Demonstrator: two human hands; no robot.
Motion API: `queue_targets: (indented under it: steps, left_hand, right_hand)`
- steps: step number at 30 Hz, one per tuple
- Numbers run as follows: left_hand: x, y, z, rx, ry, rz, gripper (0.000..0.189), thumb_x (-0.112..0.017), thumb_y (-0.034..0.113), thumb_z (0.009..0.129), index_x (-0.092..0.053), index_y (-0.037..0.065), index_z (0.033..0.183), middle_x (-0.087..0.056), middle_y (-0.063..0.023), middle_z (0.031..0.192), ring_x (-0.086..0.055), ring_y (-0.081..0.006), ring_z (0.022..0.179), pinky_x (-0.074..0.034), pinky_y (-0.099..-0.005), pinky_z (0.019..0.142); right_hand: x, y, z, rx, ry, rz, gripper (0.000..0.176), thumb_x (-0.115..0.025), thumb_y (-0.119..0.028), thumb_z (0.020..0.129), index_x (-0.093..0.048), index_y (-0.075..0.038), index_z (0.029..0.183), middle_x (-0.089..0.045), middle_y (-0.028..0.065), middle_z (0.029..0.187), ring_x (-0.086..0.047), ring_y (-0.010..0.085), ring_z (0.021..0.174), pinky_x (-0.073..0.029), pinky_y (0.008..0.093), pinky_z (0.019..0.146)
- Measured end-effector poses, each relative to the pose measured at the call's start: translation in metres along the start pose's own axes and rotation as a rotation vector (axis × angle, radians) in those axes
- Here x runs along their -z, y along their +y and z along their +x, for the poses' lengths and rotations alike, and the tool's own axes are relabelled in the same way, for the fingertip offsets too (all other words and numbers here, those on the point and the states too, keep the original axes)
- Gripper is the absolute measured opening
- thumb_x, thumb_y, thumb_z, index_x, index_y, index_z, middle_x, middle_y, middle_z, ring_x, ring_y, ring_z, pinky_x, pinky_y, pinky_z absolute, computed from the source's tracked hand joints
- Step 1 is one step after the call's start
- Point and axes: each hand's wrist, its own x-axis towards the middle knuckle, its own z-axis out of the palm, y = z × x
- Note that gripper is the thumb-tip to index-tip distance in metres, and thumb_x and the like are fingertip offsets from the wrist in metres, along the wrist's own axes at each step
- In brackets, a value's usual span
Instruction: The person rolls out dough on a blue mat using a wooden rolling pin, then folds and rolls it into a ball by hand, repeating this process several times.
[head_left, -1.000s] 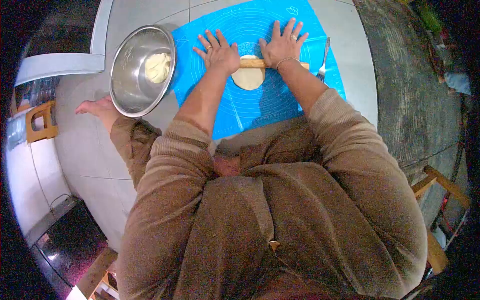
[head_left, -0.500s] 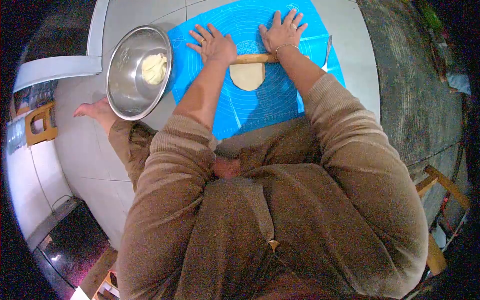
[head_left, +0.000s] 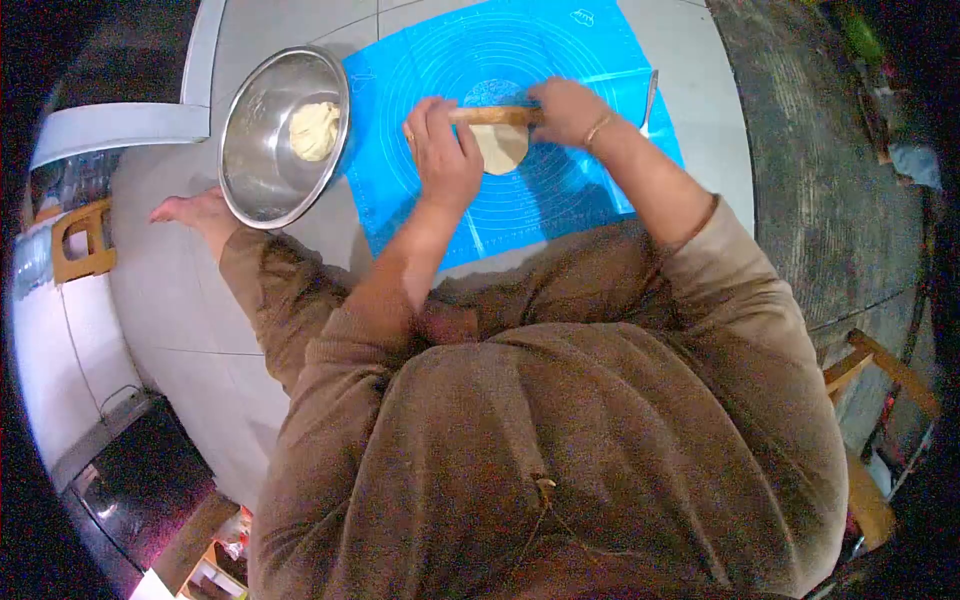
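Observation:
A wooden rolling pin [head_left: 492, 116] lies across the far part of a flat, rolled piece of dough [head_left: 503, 153]. My left hand [head_left: 445, 155] grips the pin's left end, fingers bent over it. At the other end my right hand [head_left: 568, 112] closes its fingers around the pin, slightly blurred. Beneath everything is a blue silicone mat [head_left: 400, 210] printed with circles. To the left stands a steel bowl [head_left: 243, 180] holding a pale lump of dough [head_left: 315, 131].
A metal utensil [head_left: 650, 102], perhaps a spoon, lies at the mat's right edge. My bare foot [head_left: 195, 210] rests beside the bowl on the tiled floor [head_left: 180, 320]. A brown plastic stool [head_left: 85, 240] stands far left, and a wooden frame [head_left: 865, 365] at the right.
Both hands went from spread flat with fingers outstretched to curled around the pin's ends. The left hand drew nearer to me, and the right forearm swung outward.

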Motion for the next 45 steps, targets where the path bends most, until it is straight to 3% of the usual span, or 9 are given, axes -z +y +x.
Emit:
queue_targets:
  steps: [4, 7, 10, 17, 23, 29, 32, 41, 45]
  left_hand:
    - [0.008, 0.003, -0.028, 0.193, -0.201, 0.0, 0.027, -0.057, 0.008, 0.08, -0.055, -0.004, 0.105, -0.054, -0.0226, 0.107, -0.049, -0.0382, 0.104, -0.038, -0.0475, 0.091]
    - [0.008, -0.008, -0.029, 0.22, -0.292, 0.055, 0.028, -0.059, 0.011, 0.08, -0.056, -0.005, 0.102, -0.056, -0.0231, 0.105, -0.052, -0.0378, 0.102, -0.041, -0.0457, 0.09]
    - [-0.008, -0.027, -0.021, 0.204, -0.345, 0.135, 0.031, -0.063, 0.016, 0.079, -0.058, -0.004, 0.102, -0.057, -0.0234, 0.104, -0.054, -0.0381, 0.1, -0.043, -0.0454, 0.089]
    - [-0.023, -0.018, 0.016, 0.423, -0.568, 0.189, 0.043, -0.07, 0.023, 0.07, -0.06, -0.002, 0.103, -0.062, -0.0222, 0.102, -0.059, -0.0374, 0.098, -0.048, -0.0434, 0.087]
    - [-0.024, -0.011, 0.024, 0.552, -0.512, 0.205, 0.037, -0.069, 0.018, 0.068, -0.064, -0.001, 0.1, -0.064, -0.0222, 0.102, -0.061, -0.0358, 0.1, -0.049, -0.0415, 0.086]
    - [-0.015, -0.006, 0.051, 0.715, -0.891, -0.02, 0.035, -0.068, 0.015, 0.073, -0.061, -0.007, 0.1, -0.066, -0.0215, 0.092, -0.067, -0.0336, 0.08, -0.055, -0.0376, 0.073]
    - [0.011, 0.041, 0.057, 0.901, -0.732, -0.504, 0.025, -0.063, 0.008, 0.081, -0.059, -0.012, 0.095, -0.065, -0.022, 0.09, -0.067, -0.03, 0.073, -0.058, -0.033, 0.068]
    - [0.047, 0.06, 0.045, 0.919, -0.164, -0.971, 0.019, -0.052, -0.004, 0.086, -0.051, -0.014, 0.103, -0.061, -0.0229, 0.095, -0.065, -0.0277, 0.084, -0.059, -0.0326, 0.07]
    - [0.025, 0.029, -0.034, 1.316, -0.374, -0.87, 0.025, -0.057, 0.001, 0.083, -0.052, -0.011, 0.104, -0.061, -0.0172, 0.093, -0.063, -0.0268, 0.078, -0.056, -0.0344, 0.065]
  right_hand:
    - [-0.031, -0.008, -0.001, -0.07, 0.124, -0.011, 0.033, -0.066, -0.028, 0.072, -0.063, -0.005, 0.096, -0.063, 0.0189, 0.088, -0.06, 0.039, 0.09, -0.049, 0.046, 0.081]
    - [-0.045, 0.019, 0.03, 0.013, -0.065, 0.196, 0.028, -0.059, -0.027, 0.079, -0.061, -0.005, 0.096, -0.061, 0.0119, 0.075, -0.062, 0.0304, 0.073, -0.051, 0.0432, 0.065]
    - [0.028, -0.004, -0.013, -0.407, -0.261, 1.334, 0.026, -0.051, -0.025, 0.085, -0.059, -0.003, 0.096, -0.054, 0.0057, 0.066, -0.055, 0.0179, 0.056, -0.045, 0.0343, 0.049]
    - [0.071, -0.014, -0.076, -0.327, 0.047, 1.697, 0.03, -0.052, -0.025, 0.083, -0.06, 0.001, 0.095, -0.05, 0.0053, 0.064, -0.049, 0.016, 0.051, -0.043, 0.0322, 0.044]
    - [0.043, 0.016, -0.068, -0.506, 0.133, 1.539, 0.027, -0.056, -0.025, 0.081, -0.06, 0.0, 0.09, -0.05, 0.0054, 0.061, -0.048, 0.0174, 0.048, -0.042, 0.0341, 0.044]
    - [0.043, 0.039, -0.048, -0.558, 0.218, 1.469, 0.026, -0.055, -0.026, 0.084, -0.059, -0.001, 0.09, -0.05, 0.003, 0.064, -0.046, 0.0126, 0.049, -0.04, 0.0299, 0.043]
    - [0.038, 0.047, -0.042, -0.567, 0.217, 1.45, 0.027, -0.055, -0.027, 0.084, -0.059, -0.001, 0.091, -0.051, 0.0033, 0.065, -0.048, 0.0129, 0.051, -0.042, 0.0304, 0.044]
    - [0.045, 0.044, -0.05, -0.599, 0.226, 1.373, 0.027, -0.058, -0.026, 0.082, -0.059, -0.002, 0.093, -0.052, 0.0039, 0.066, -0.049, 0.0139, 0.052, -0.042, 0.0301, 0.045]
    - [0.035, 0.047, -0.042, -0.43, 0.166, 1.15, 0.024, -0.06, -0.023, 0.08, -0.06, -0.003, 0.093, -0.054, 0.005, 0.068, -0.052, 0.0153, 0.056, -0.044, 0.0322, 0.048]
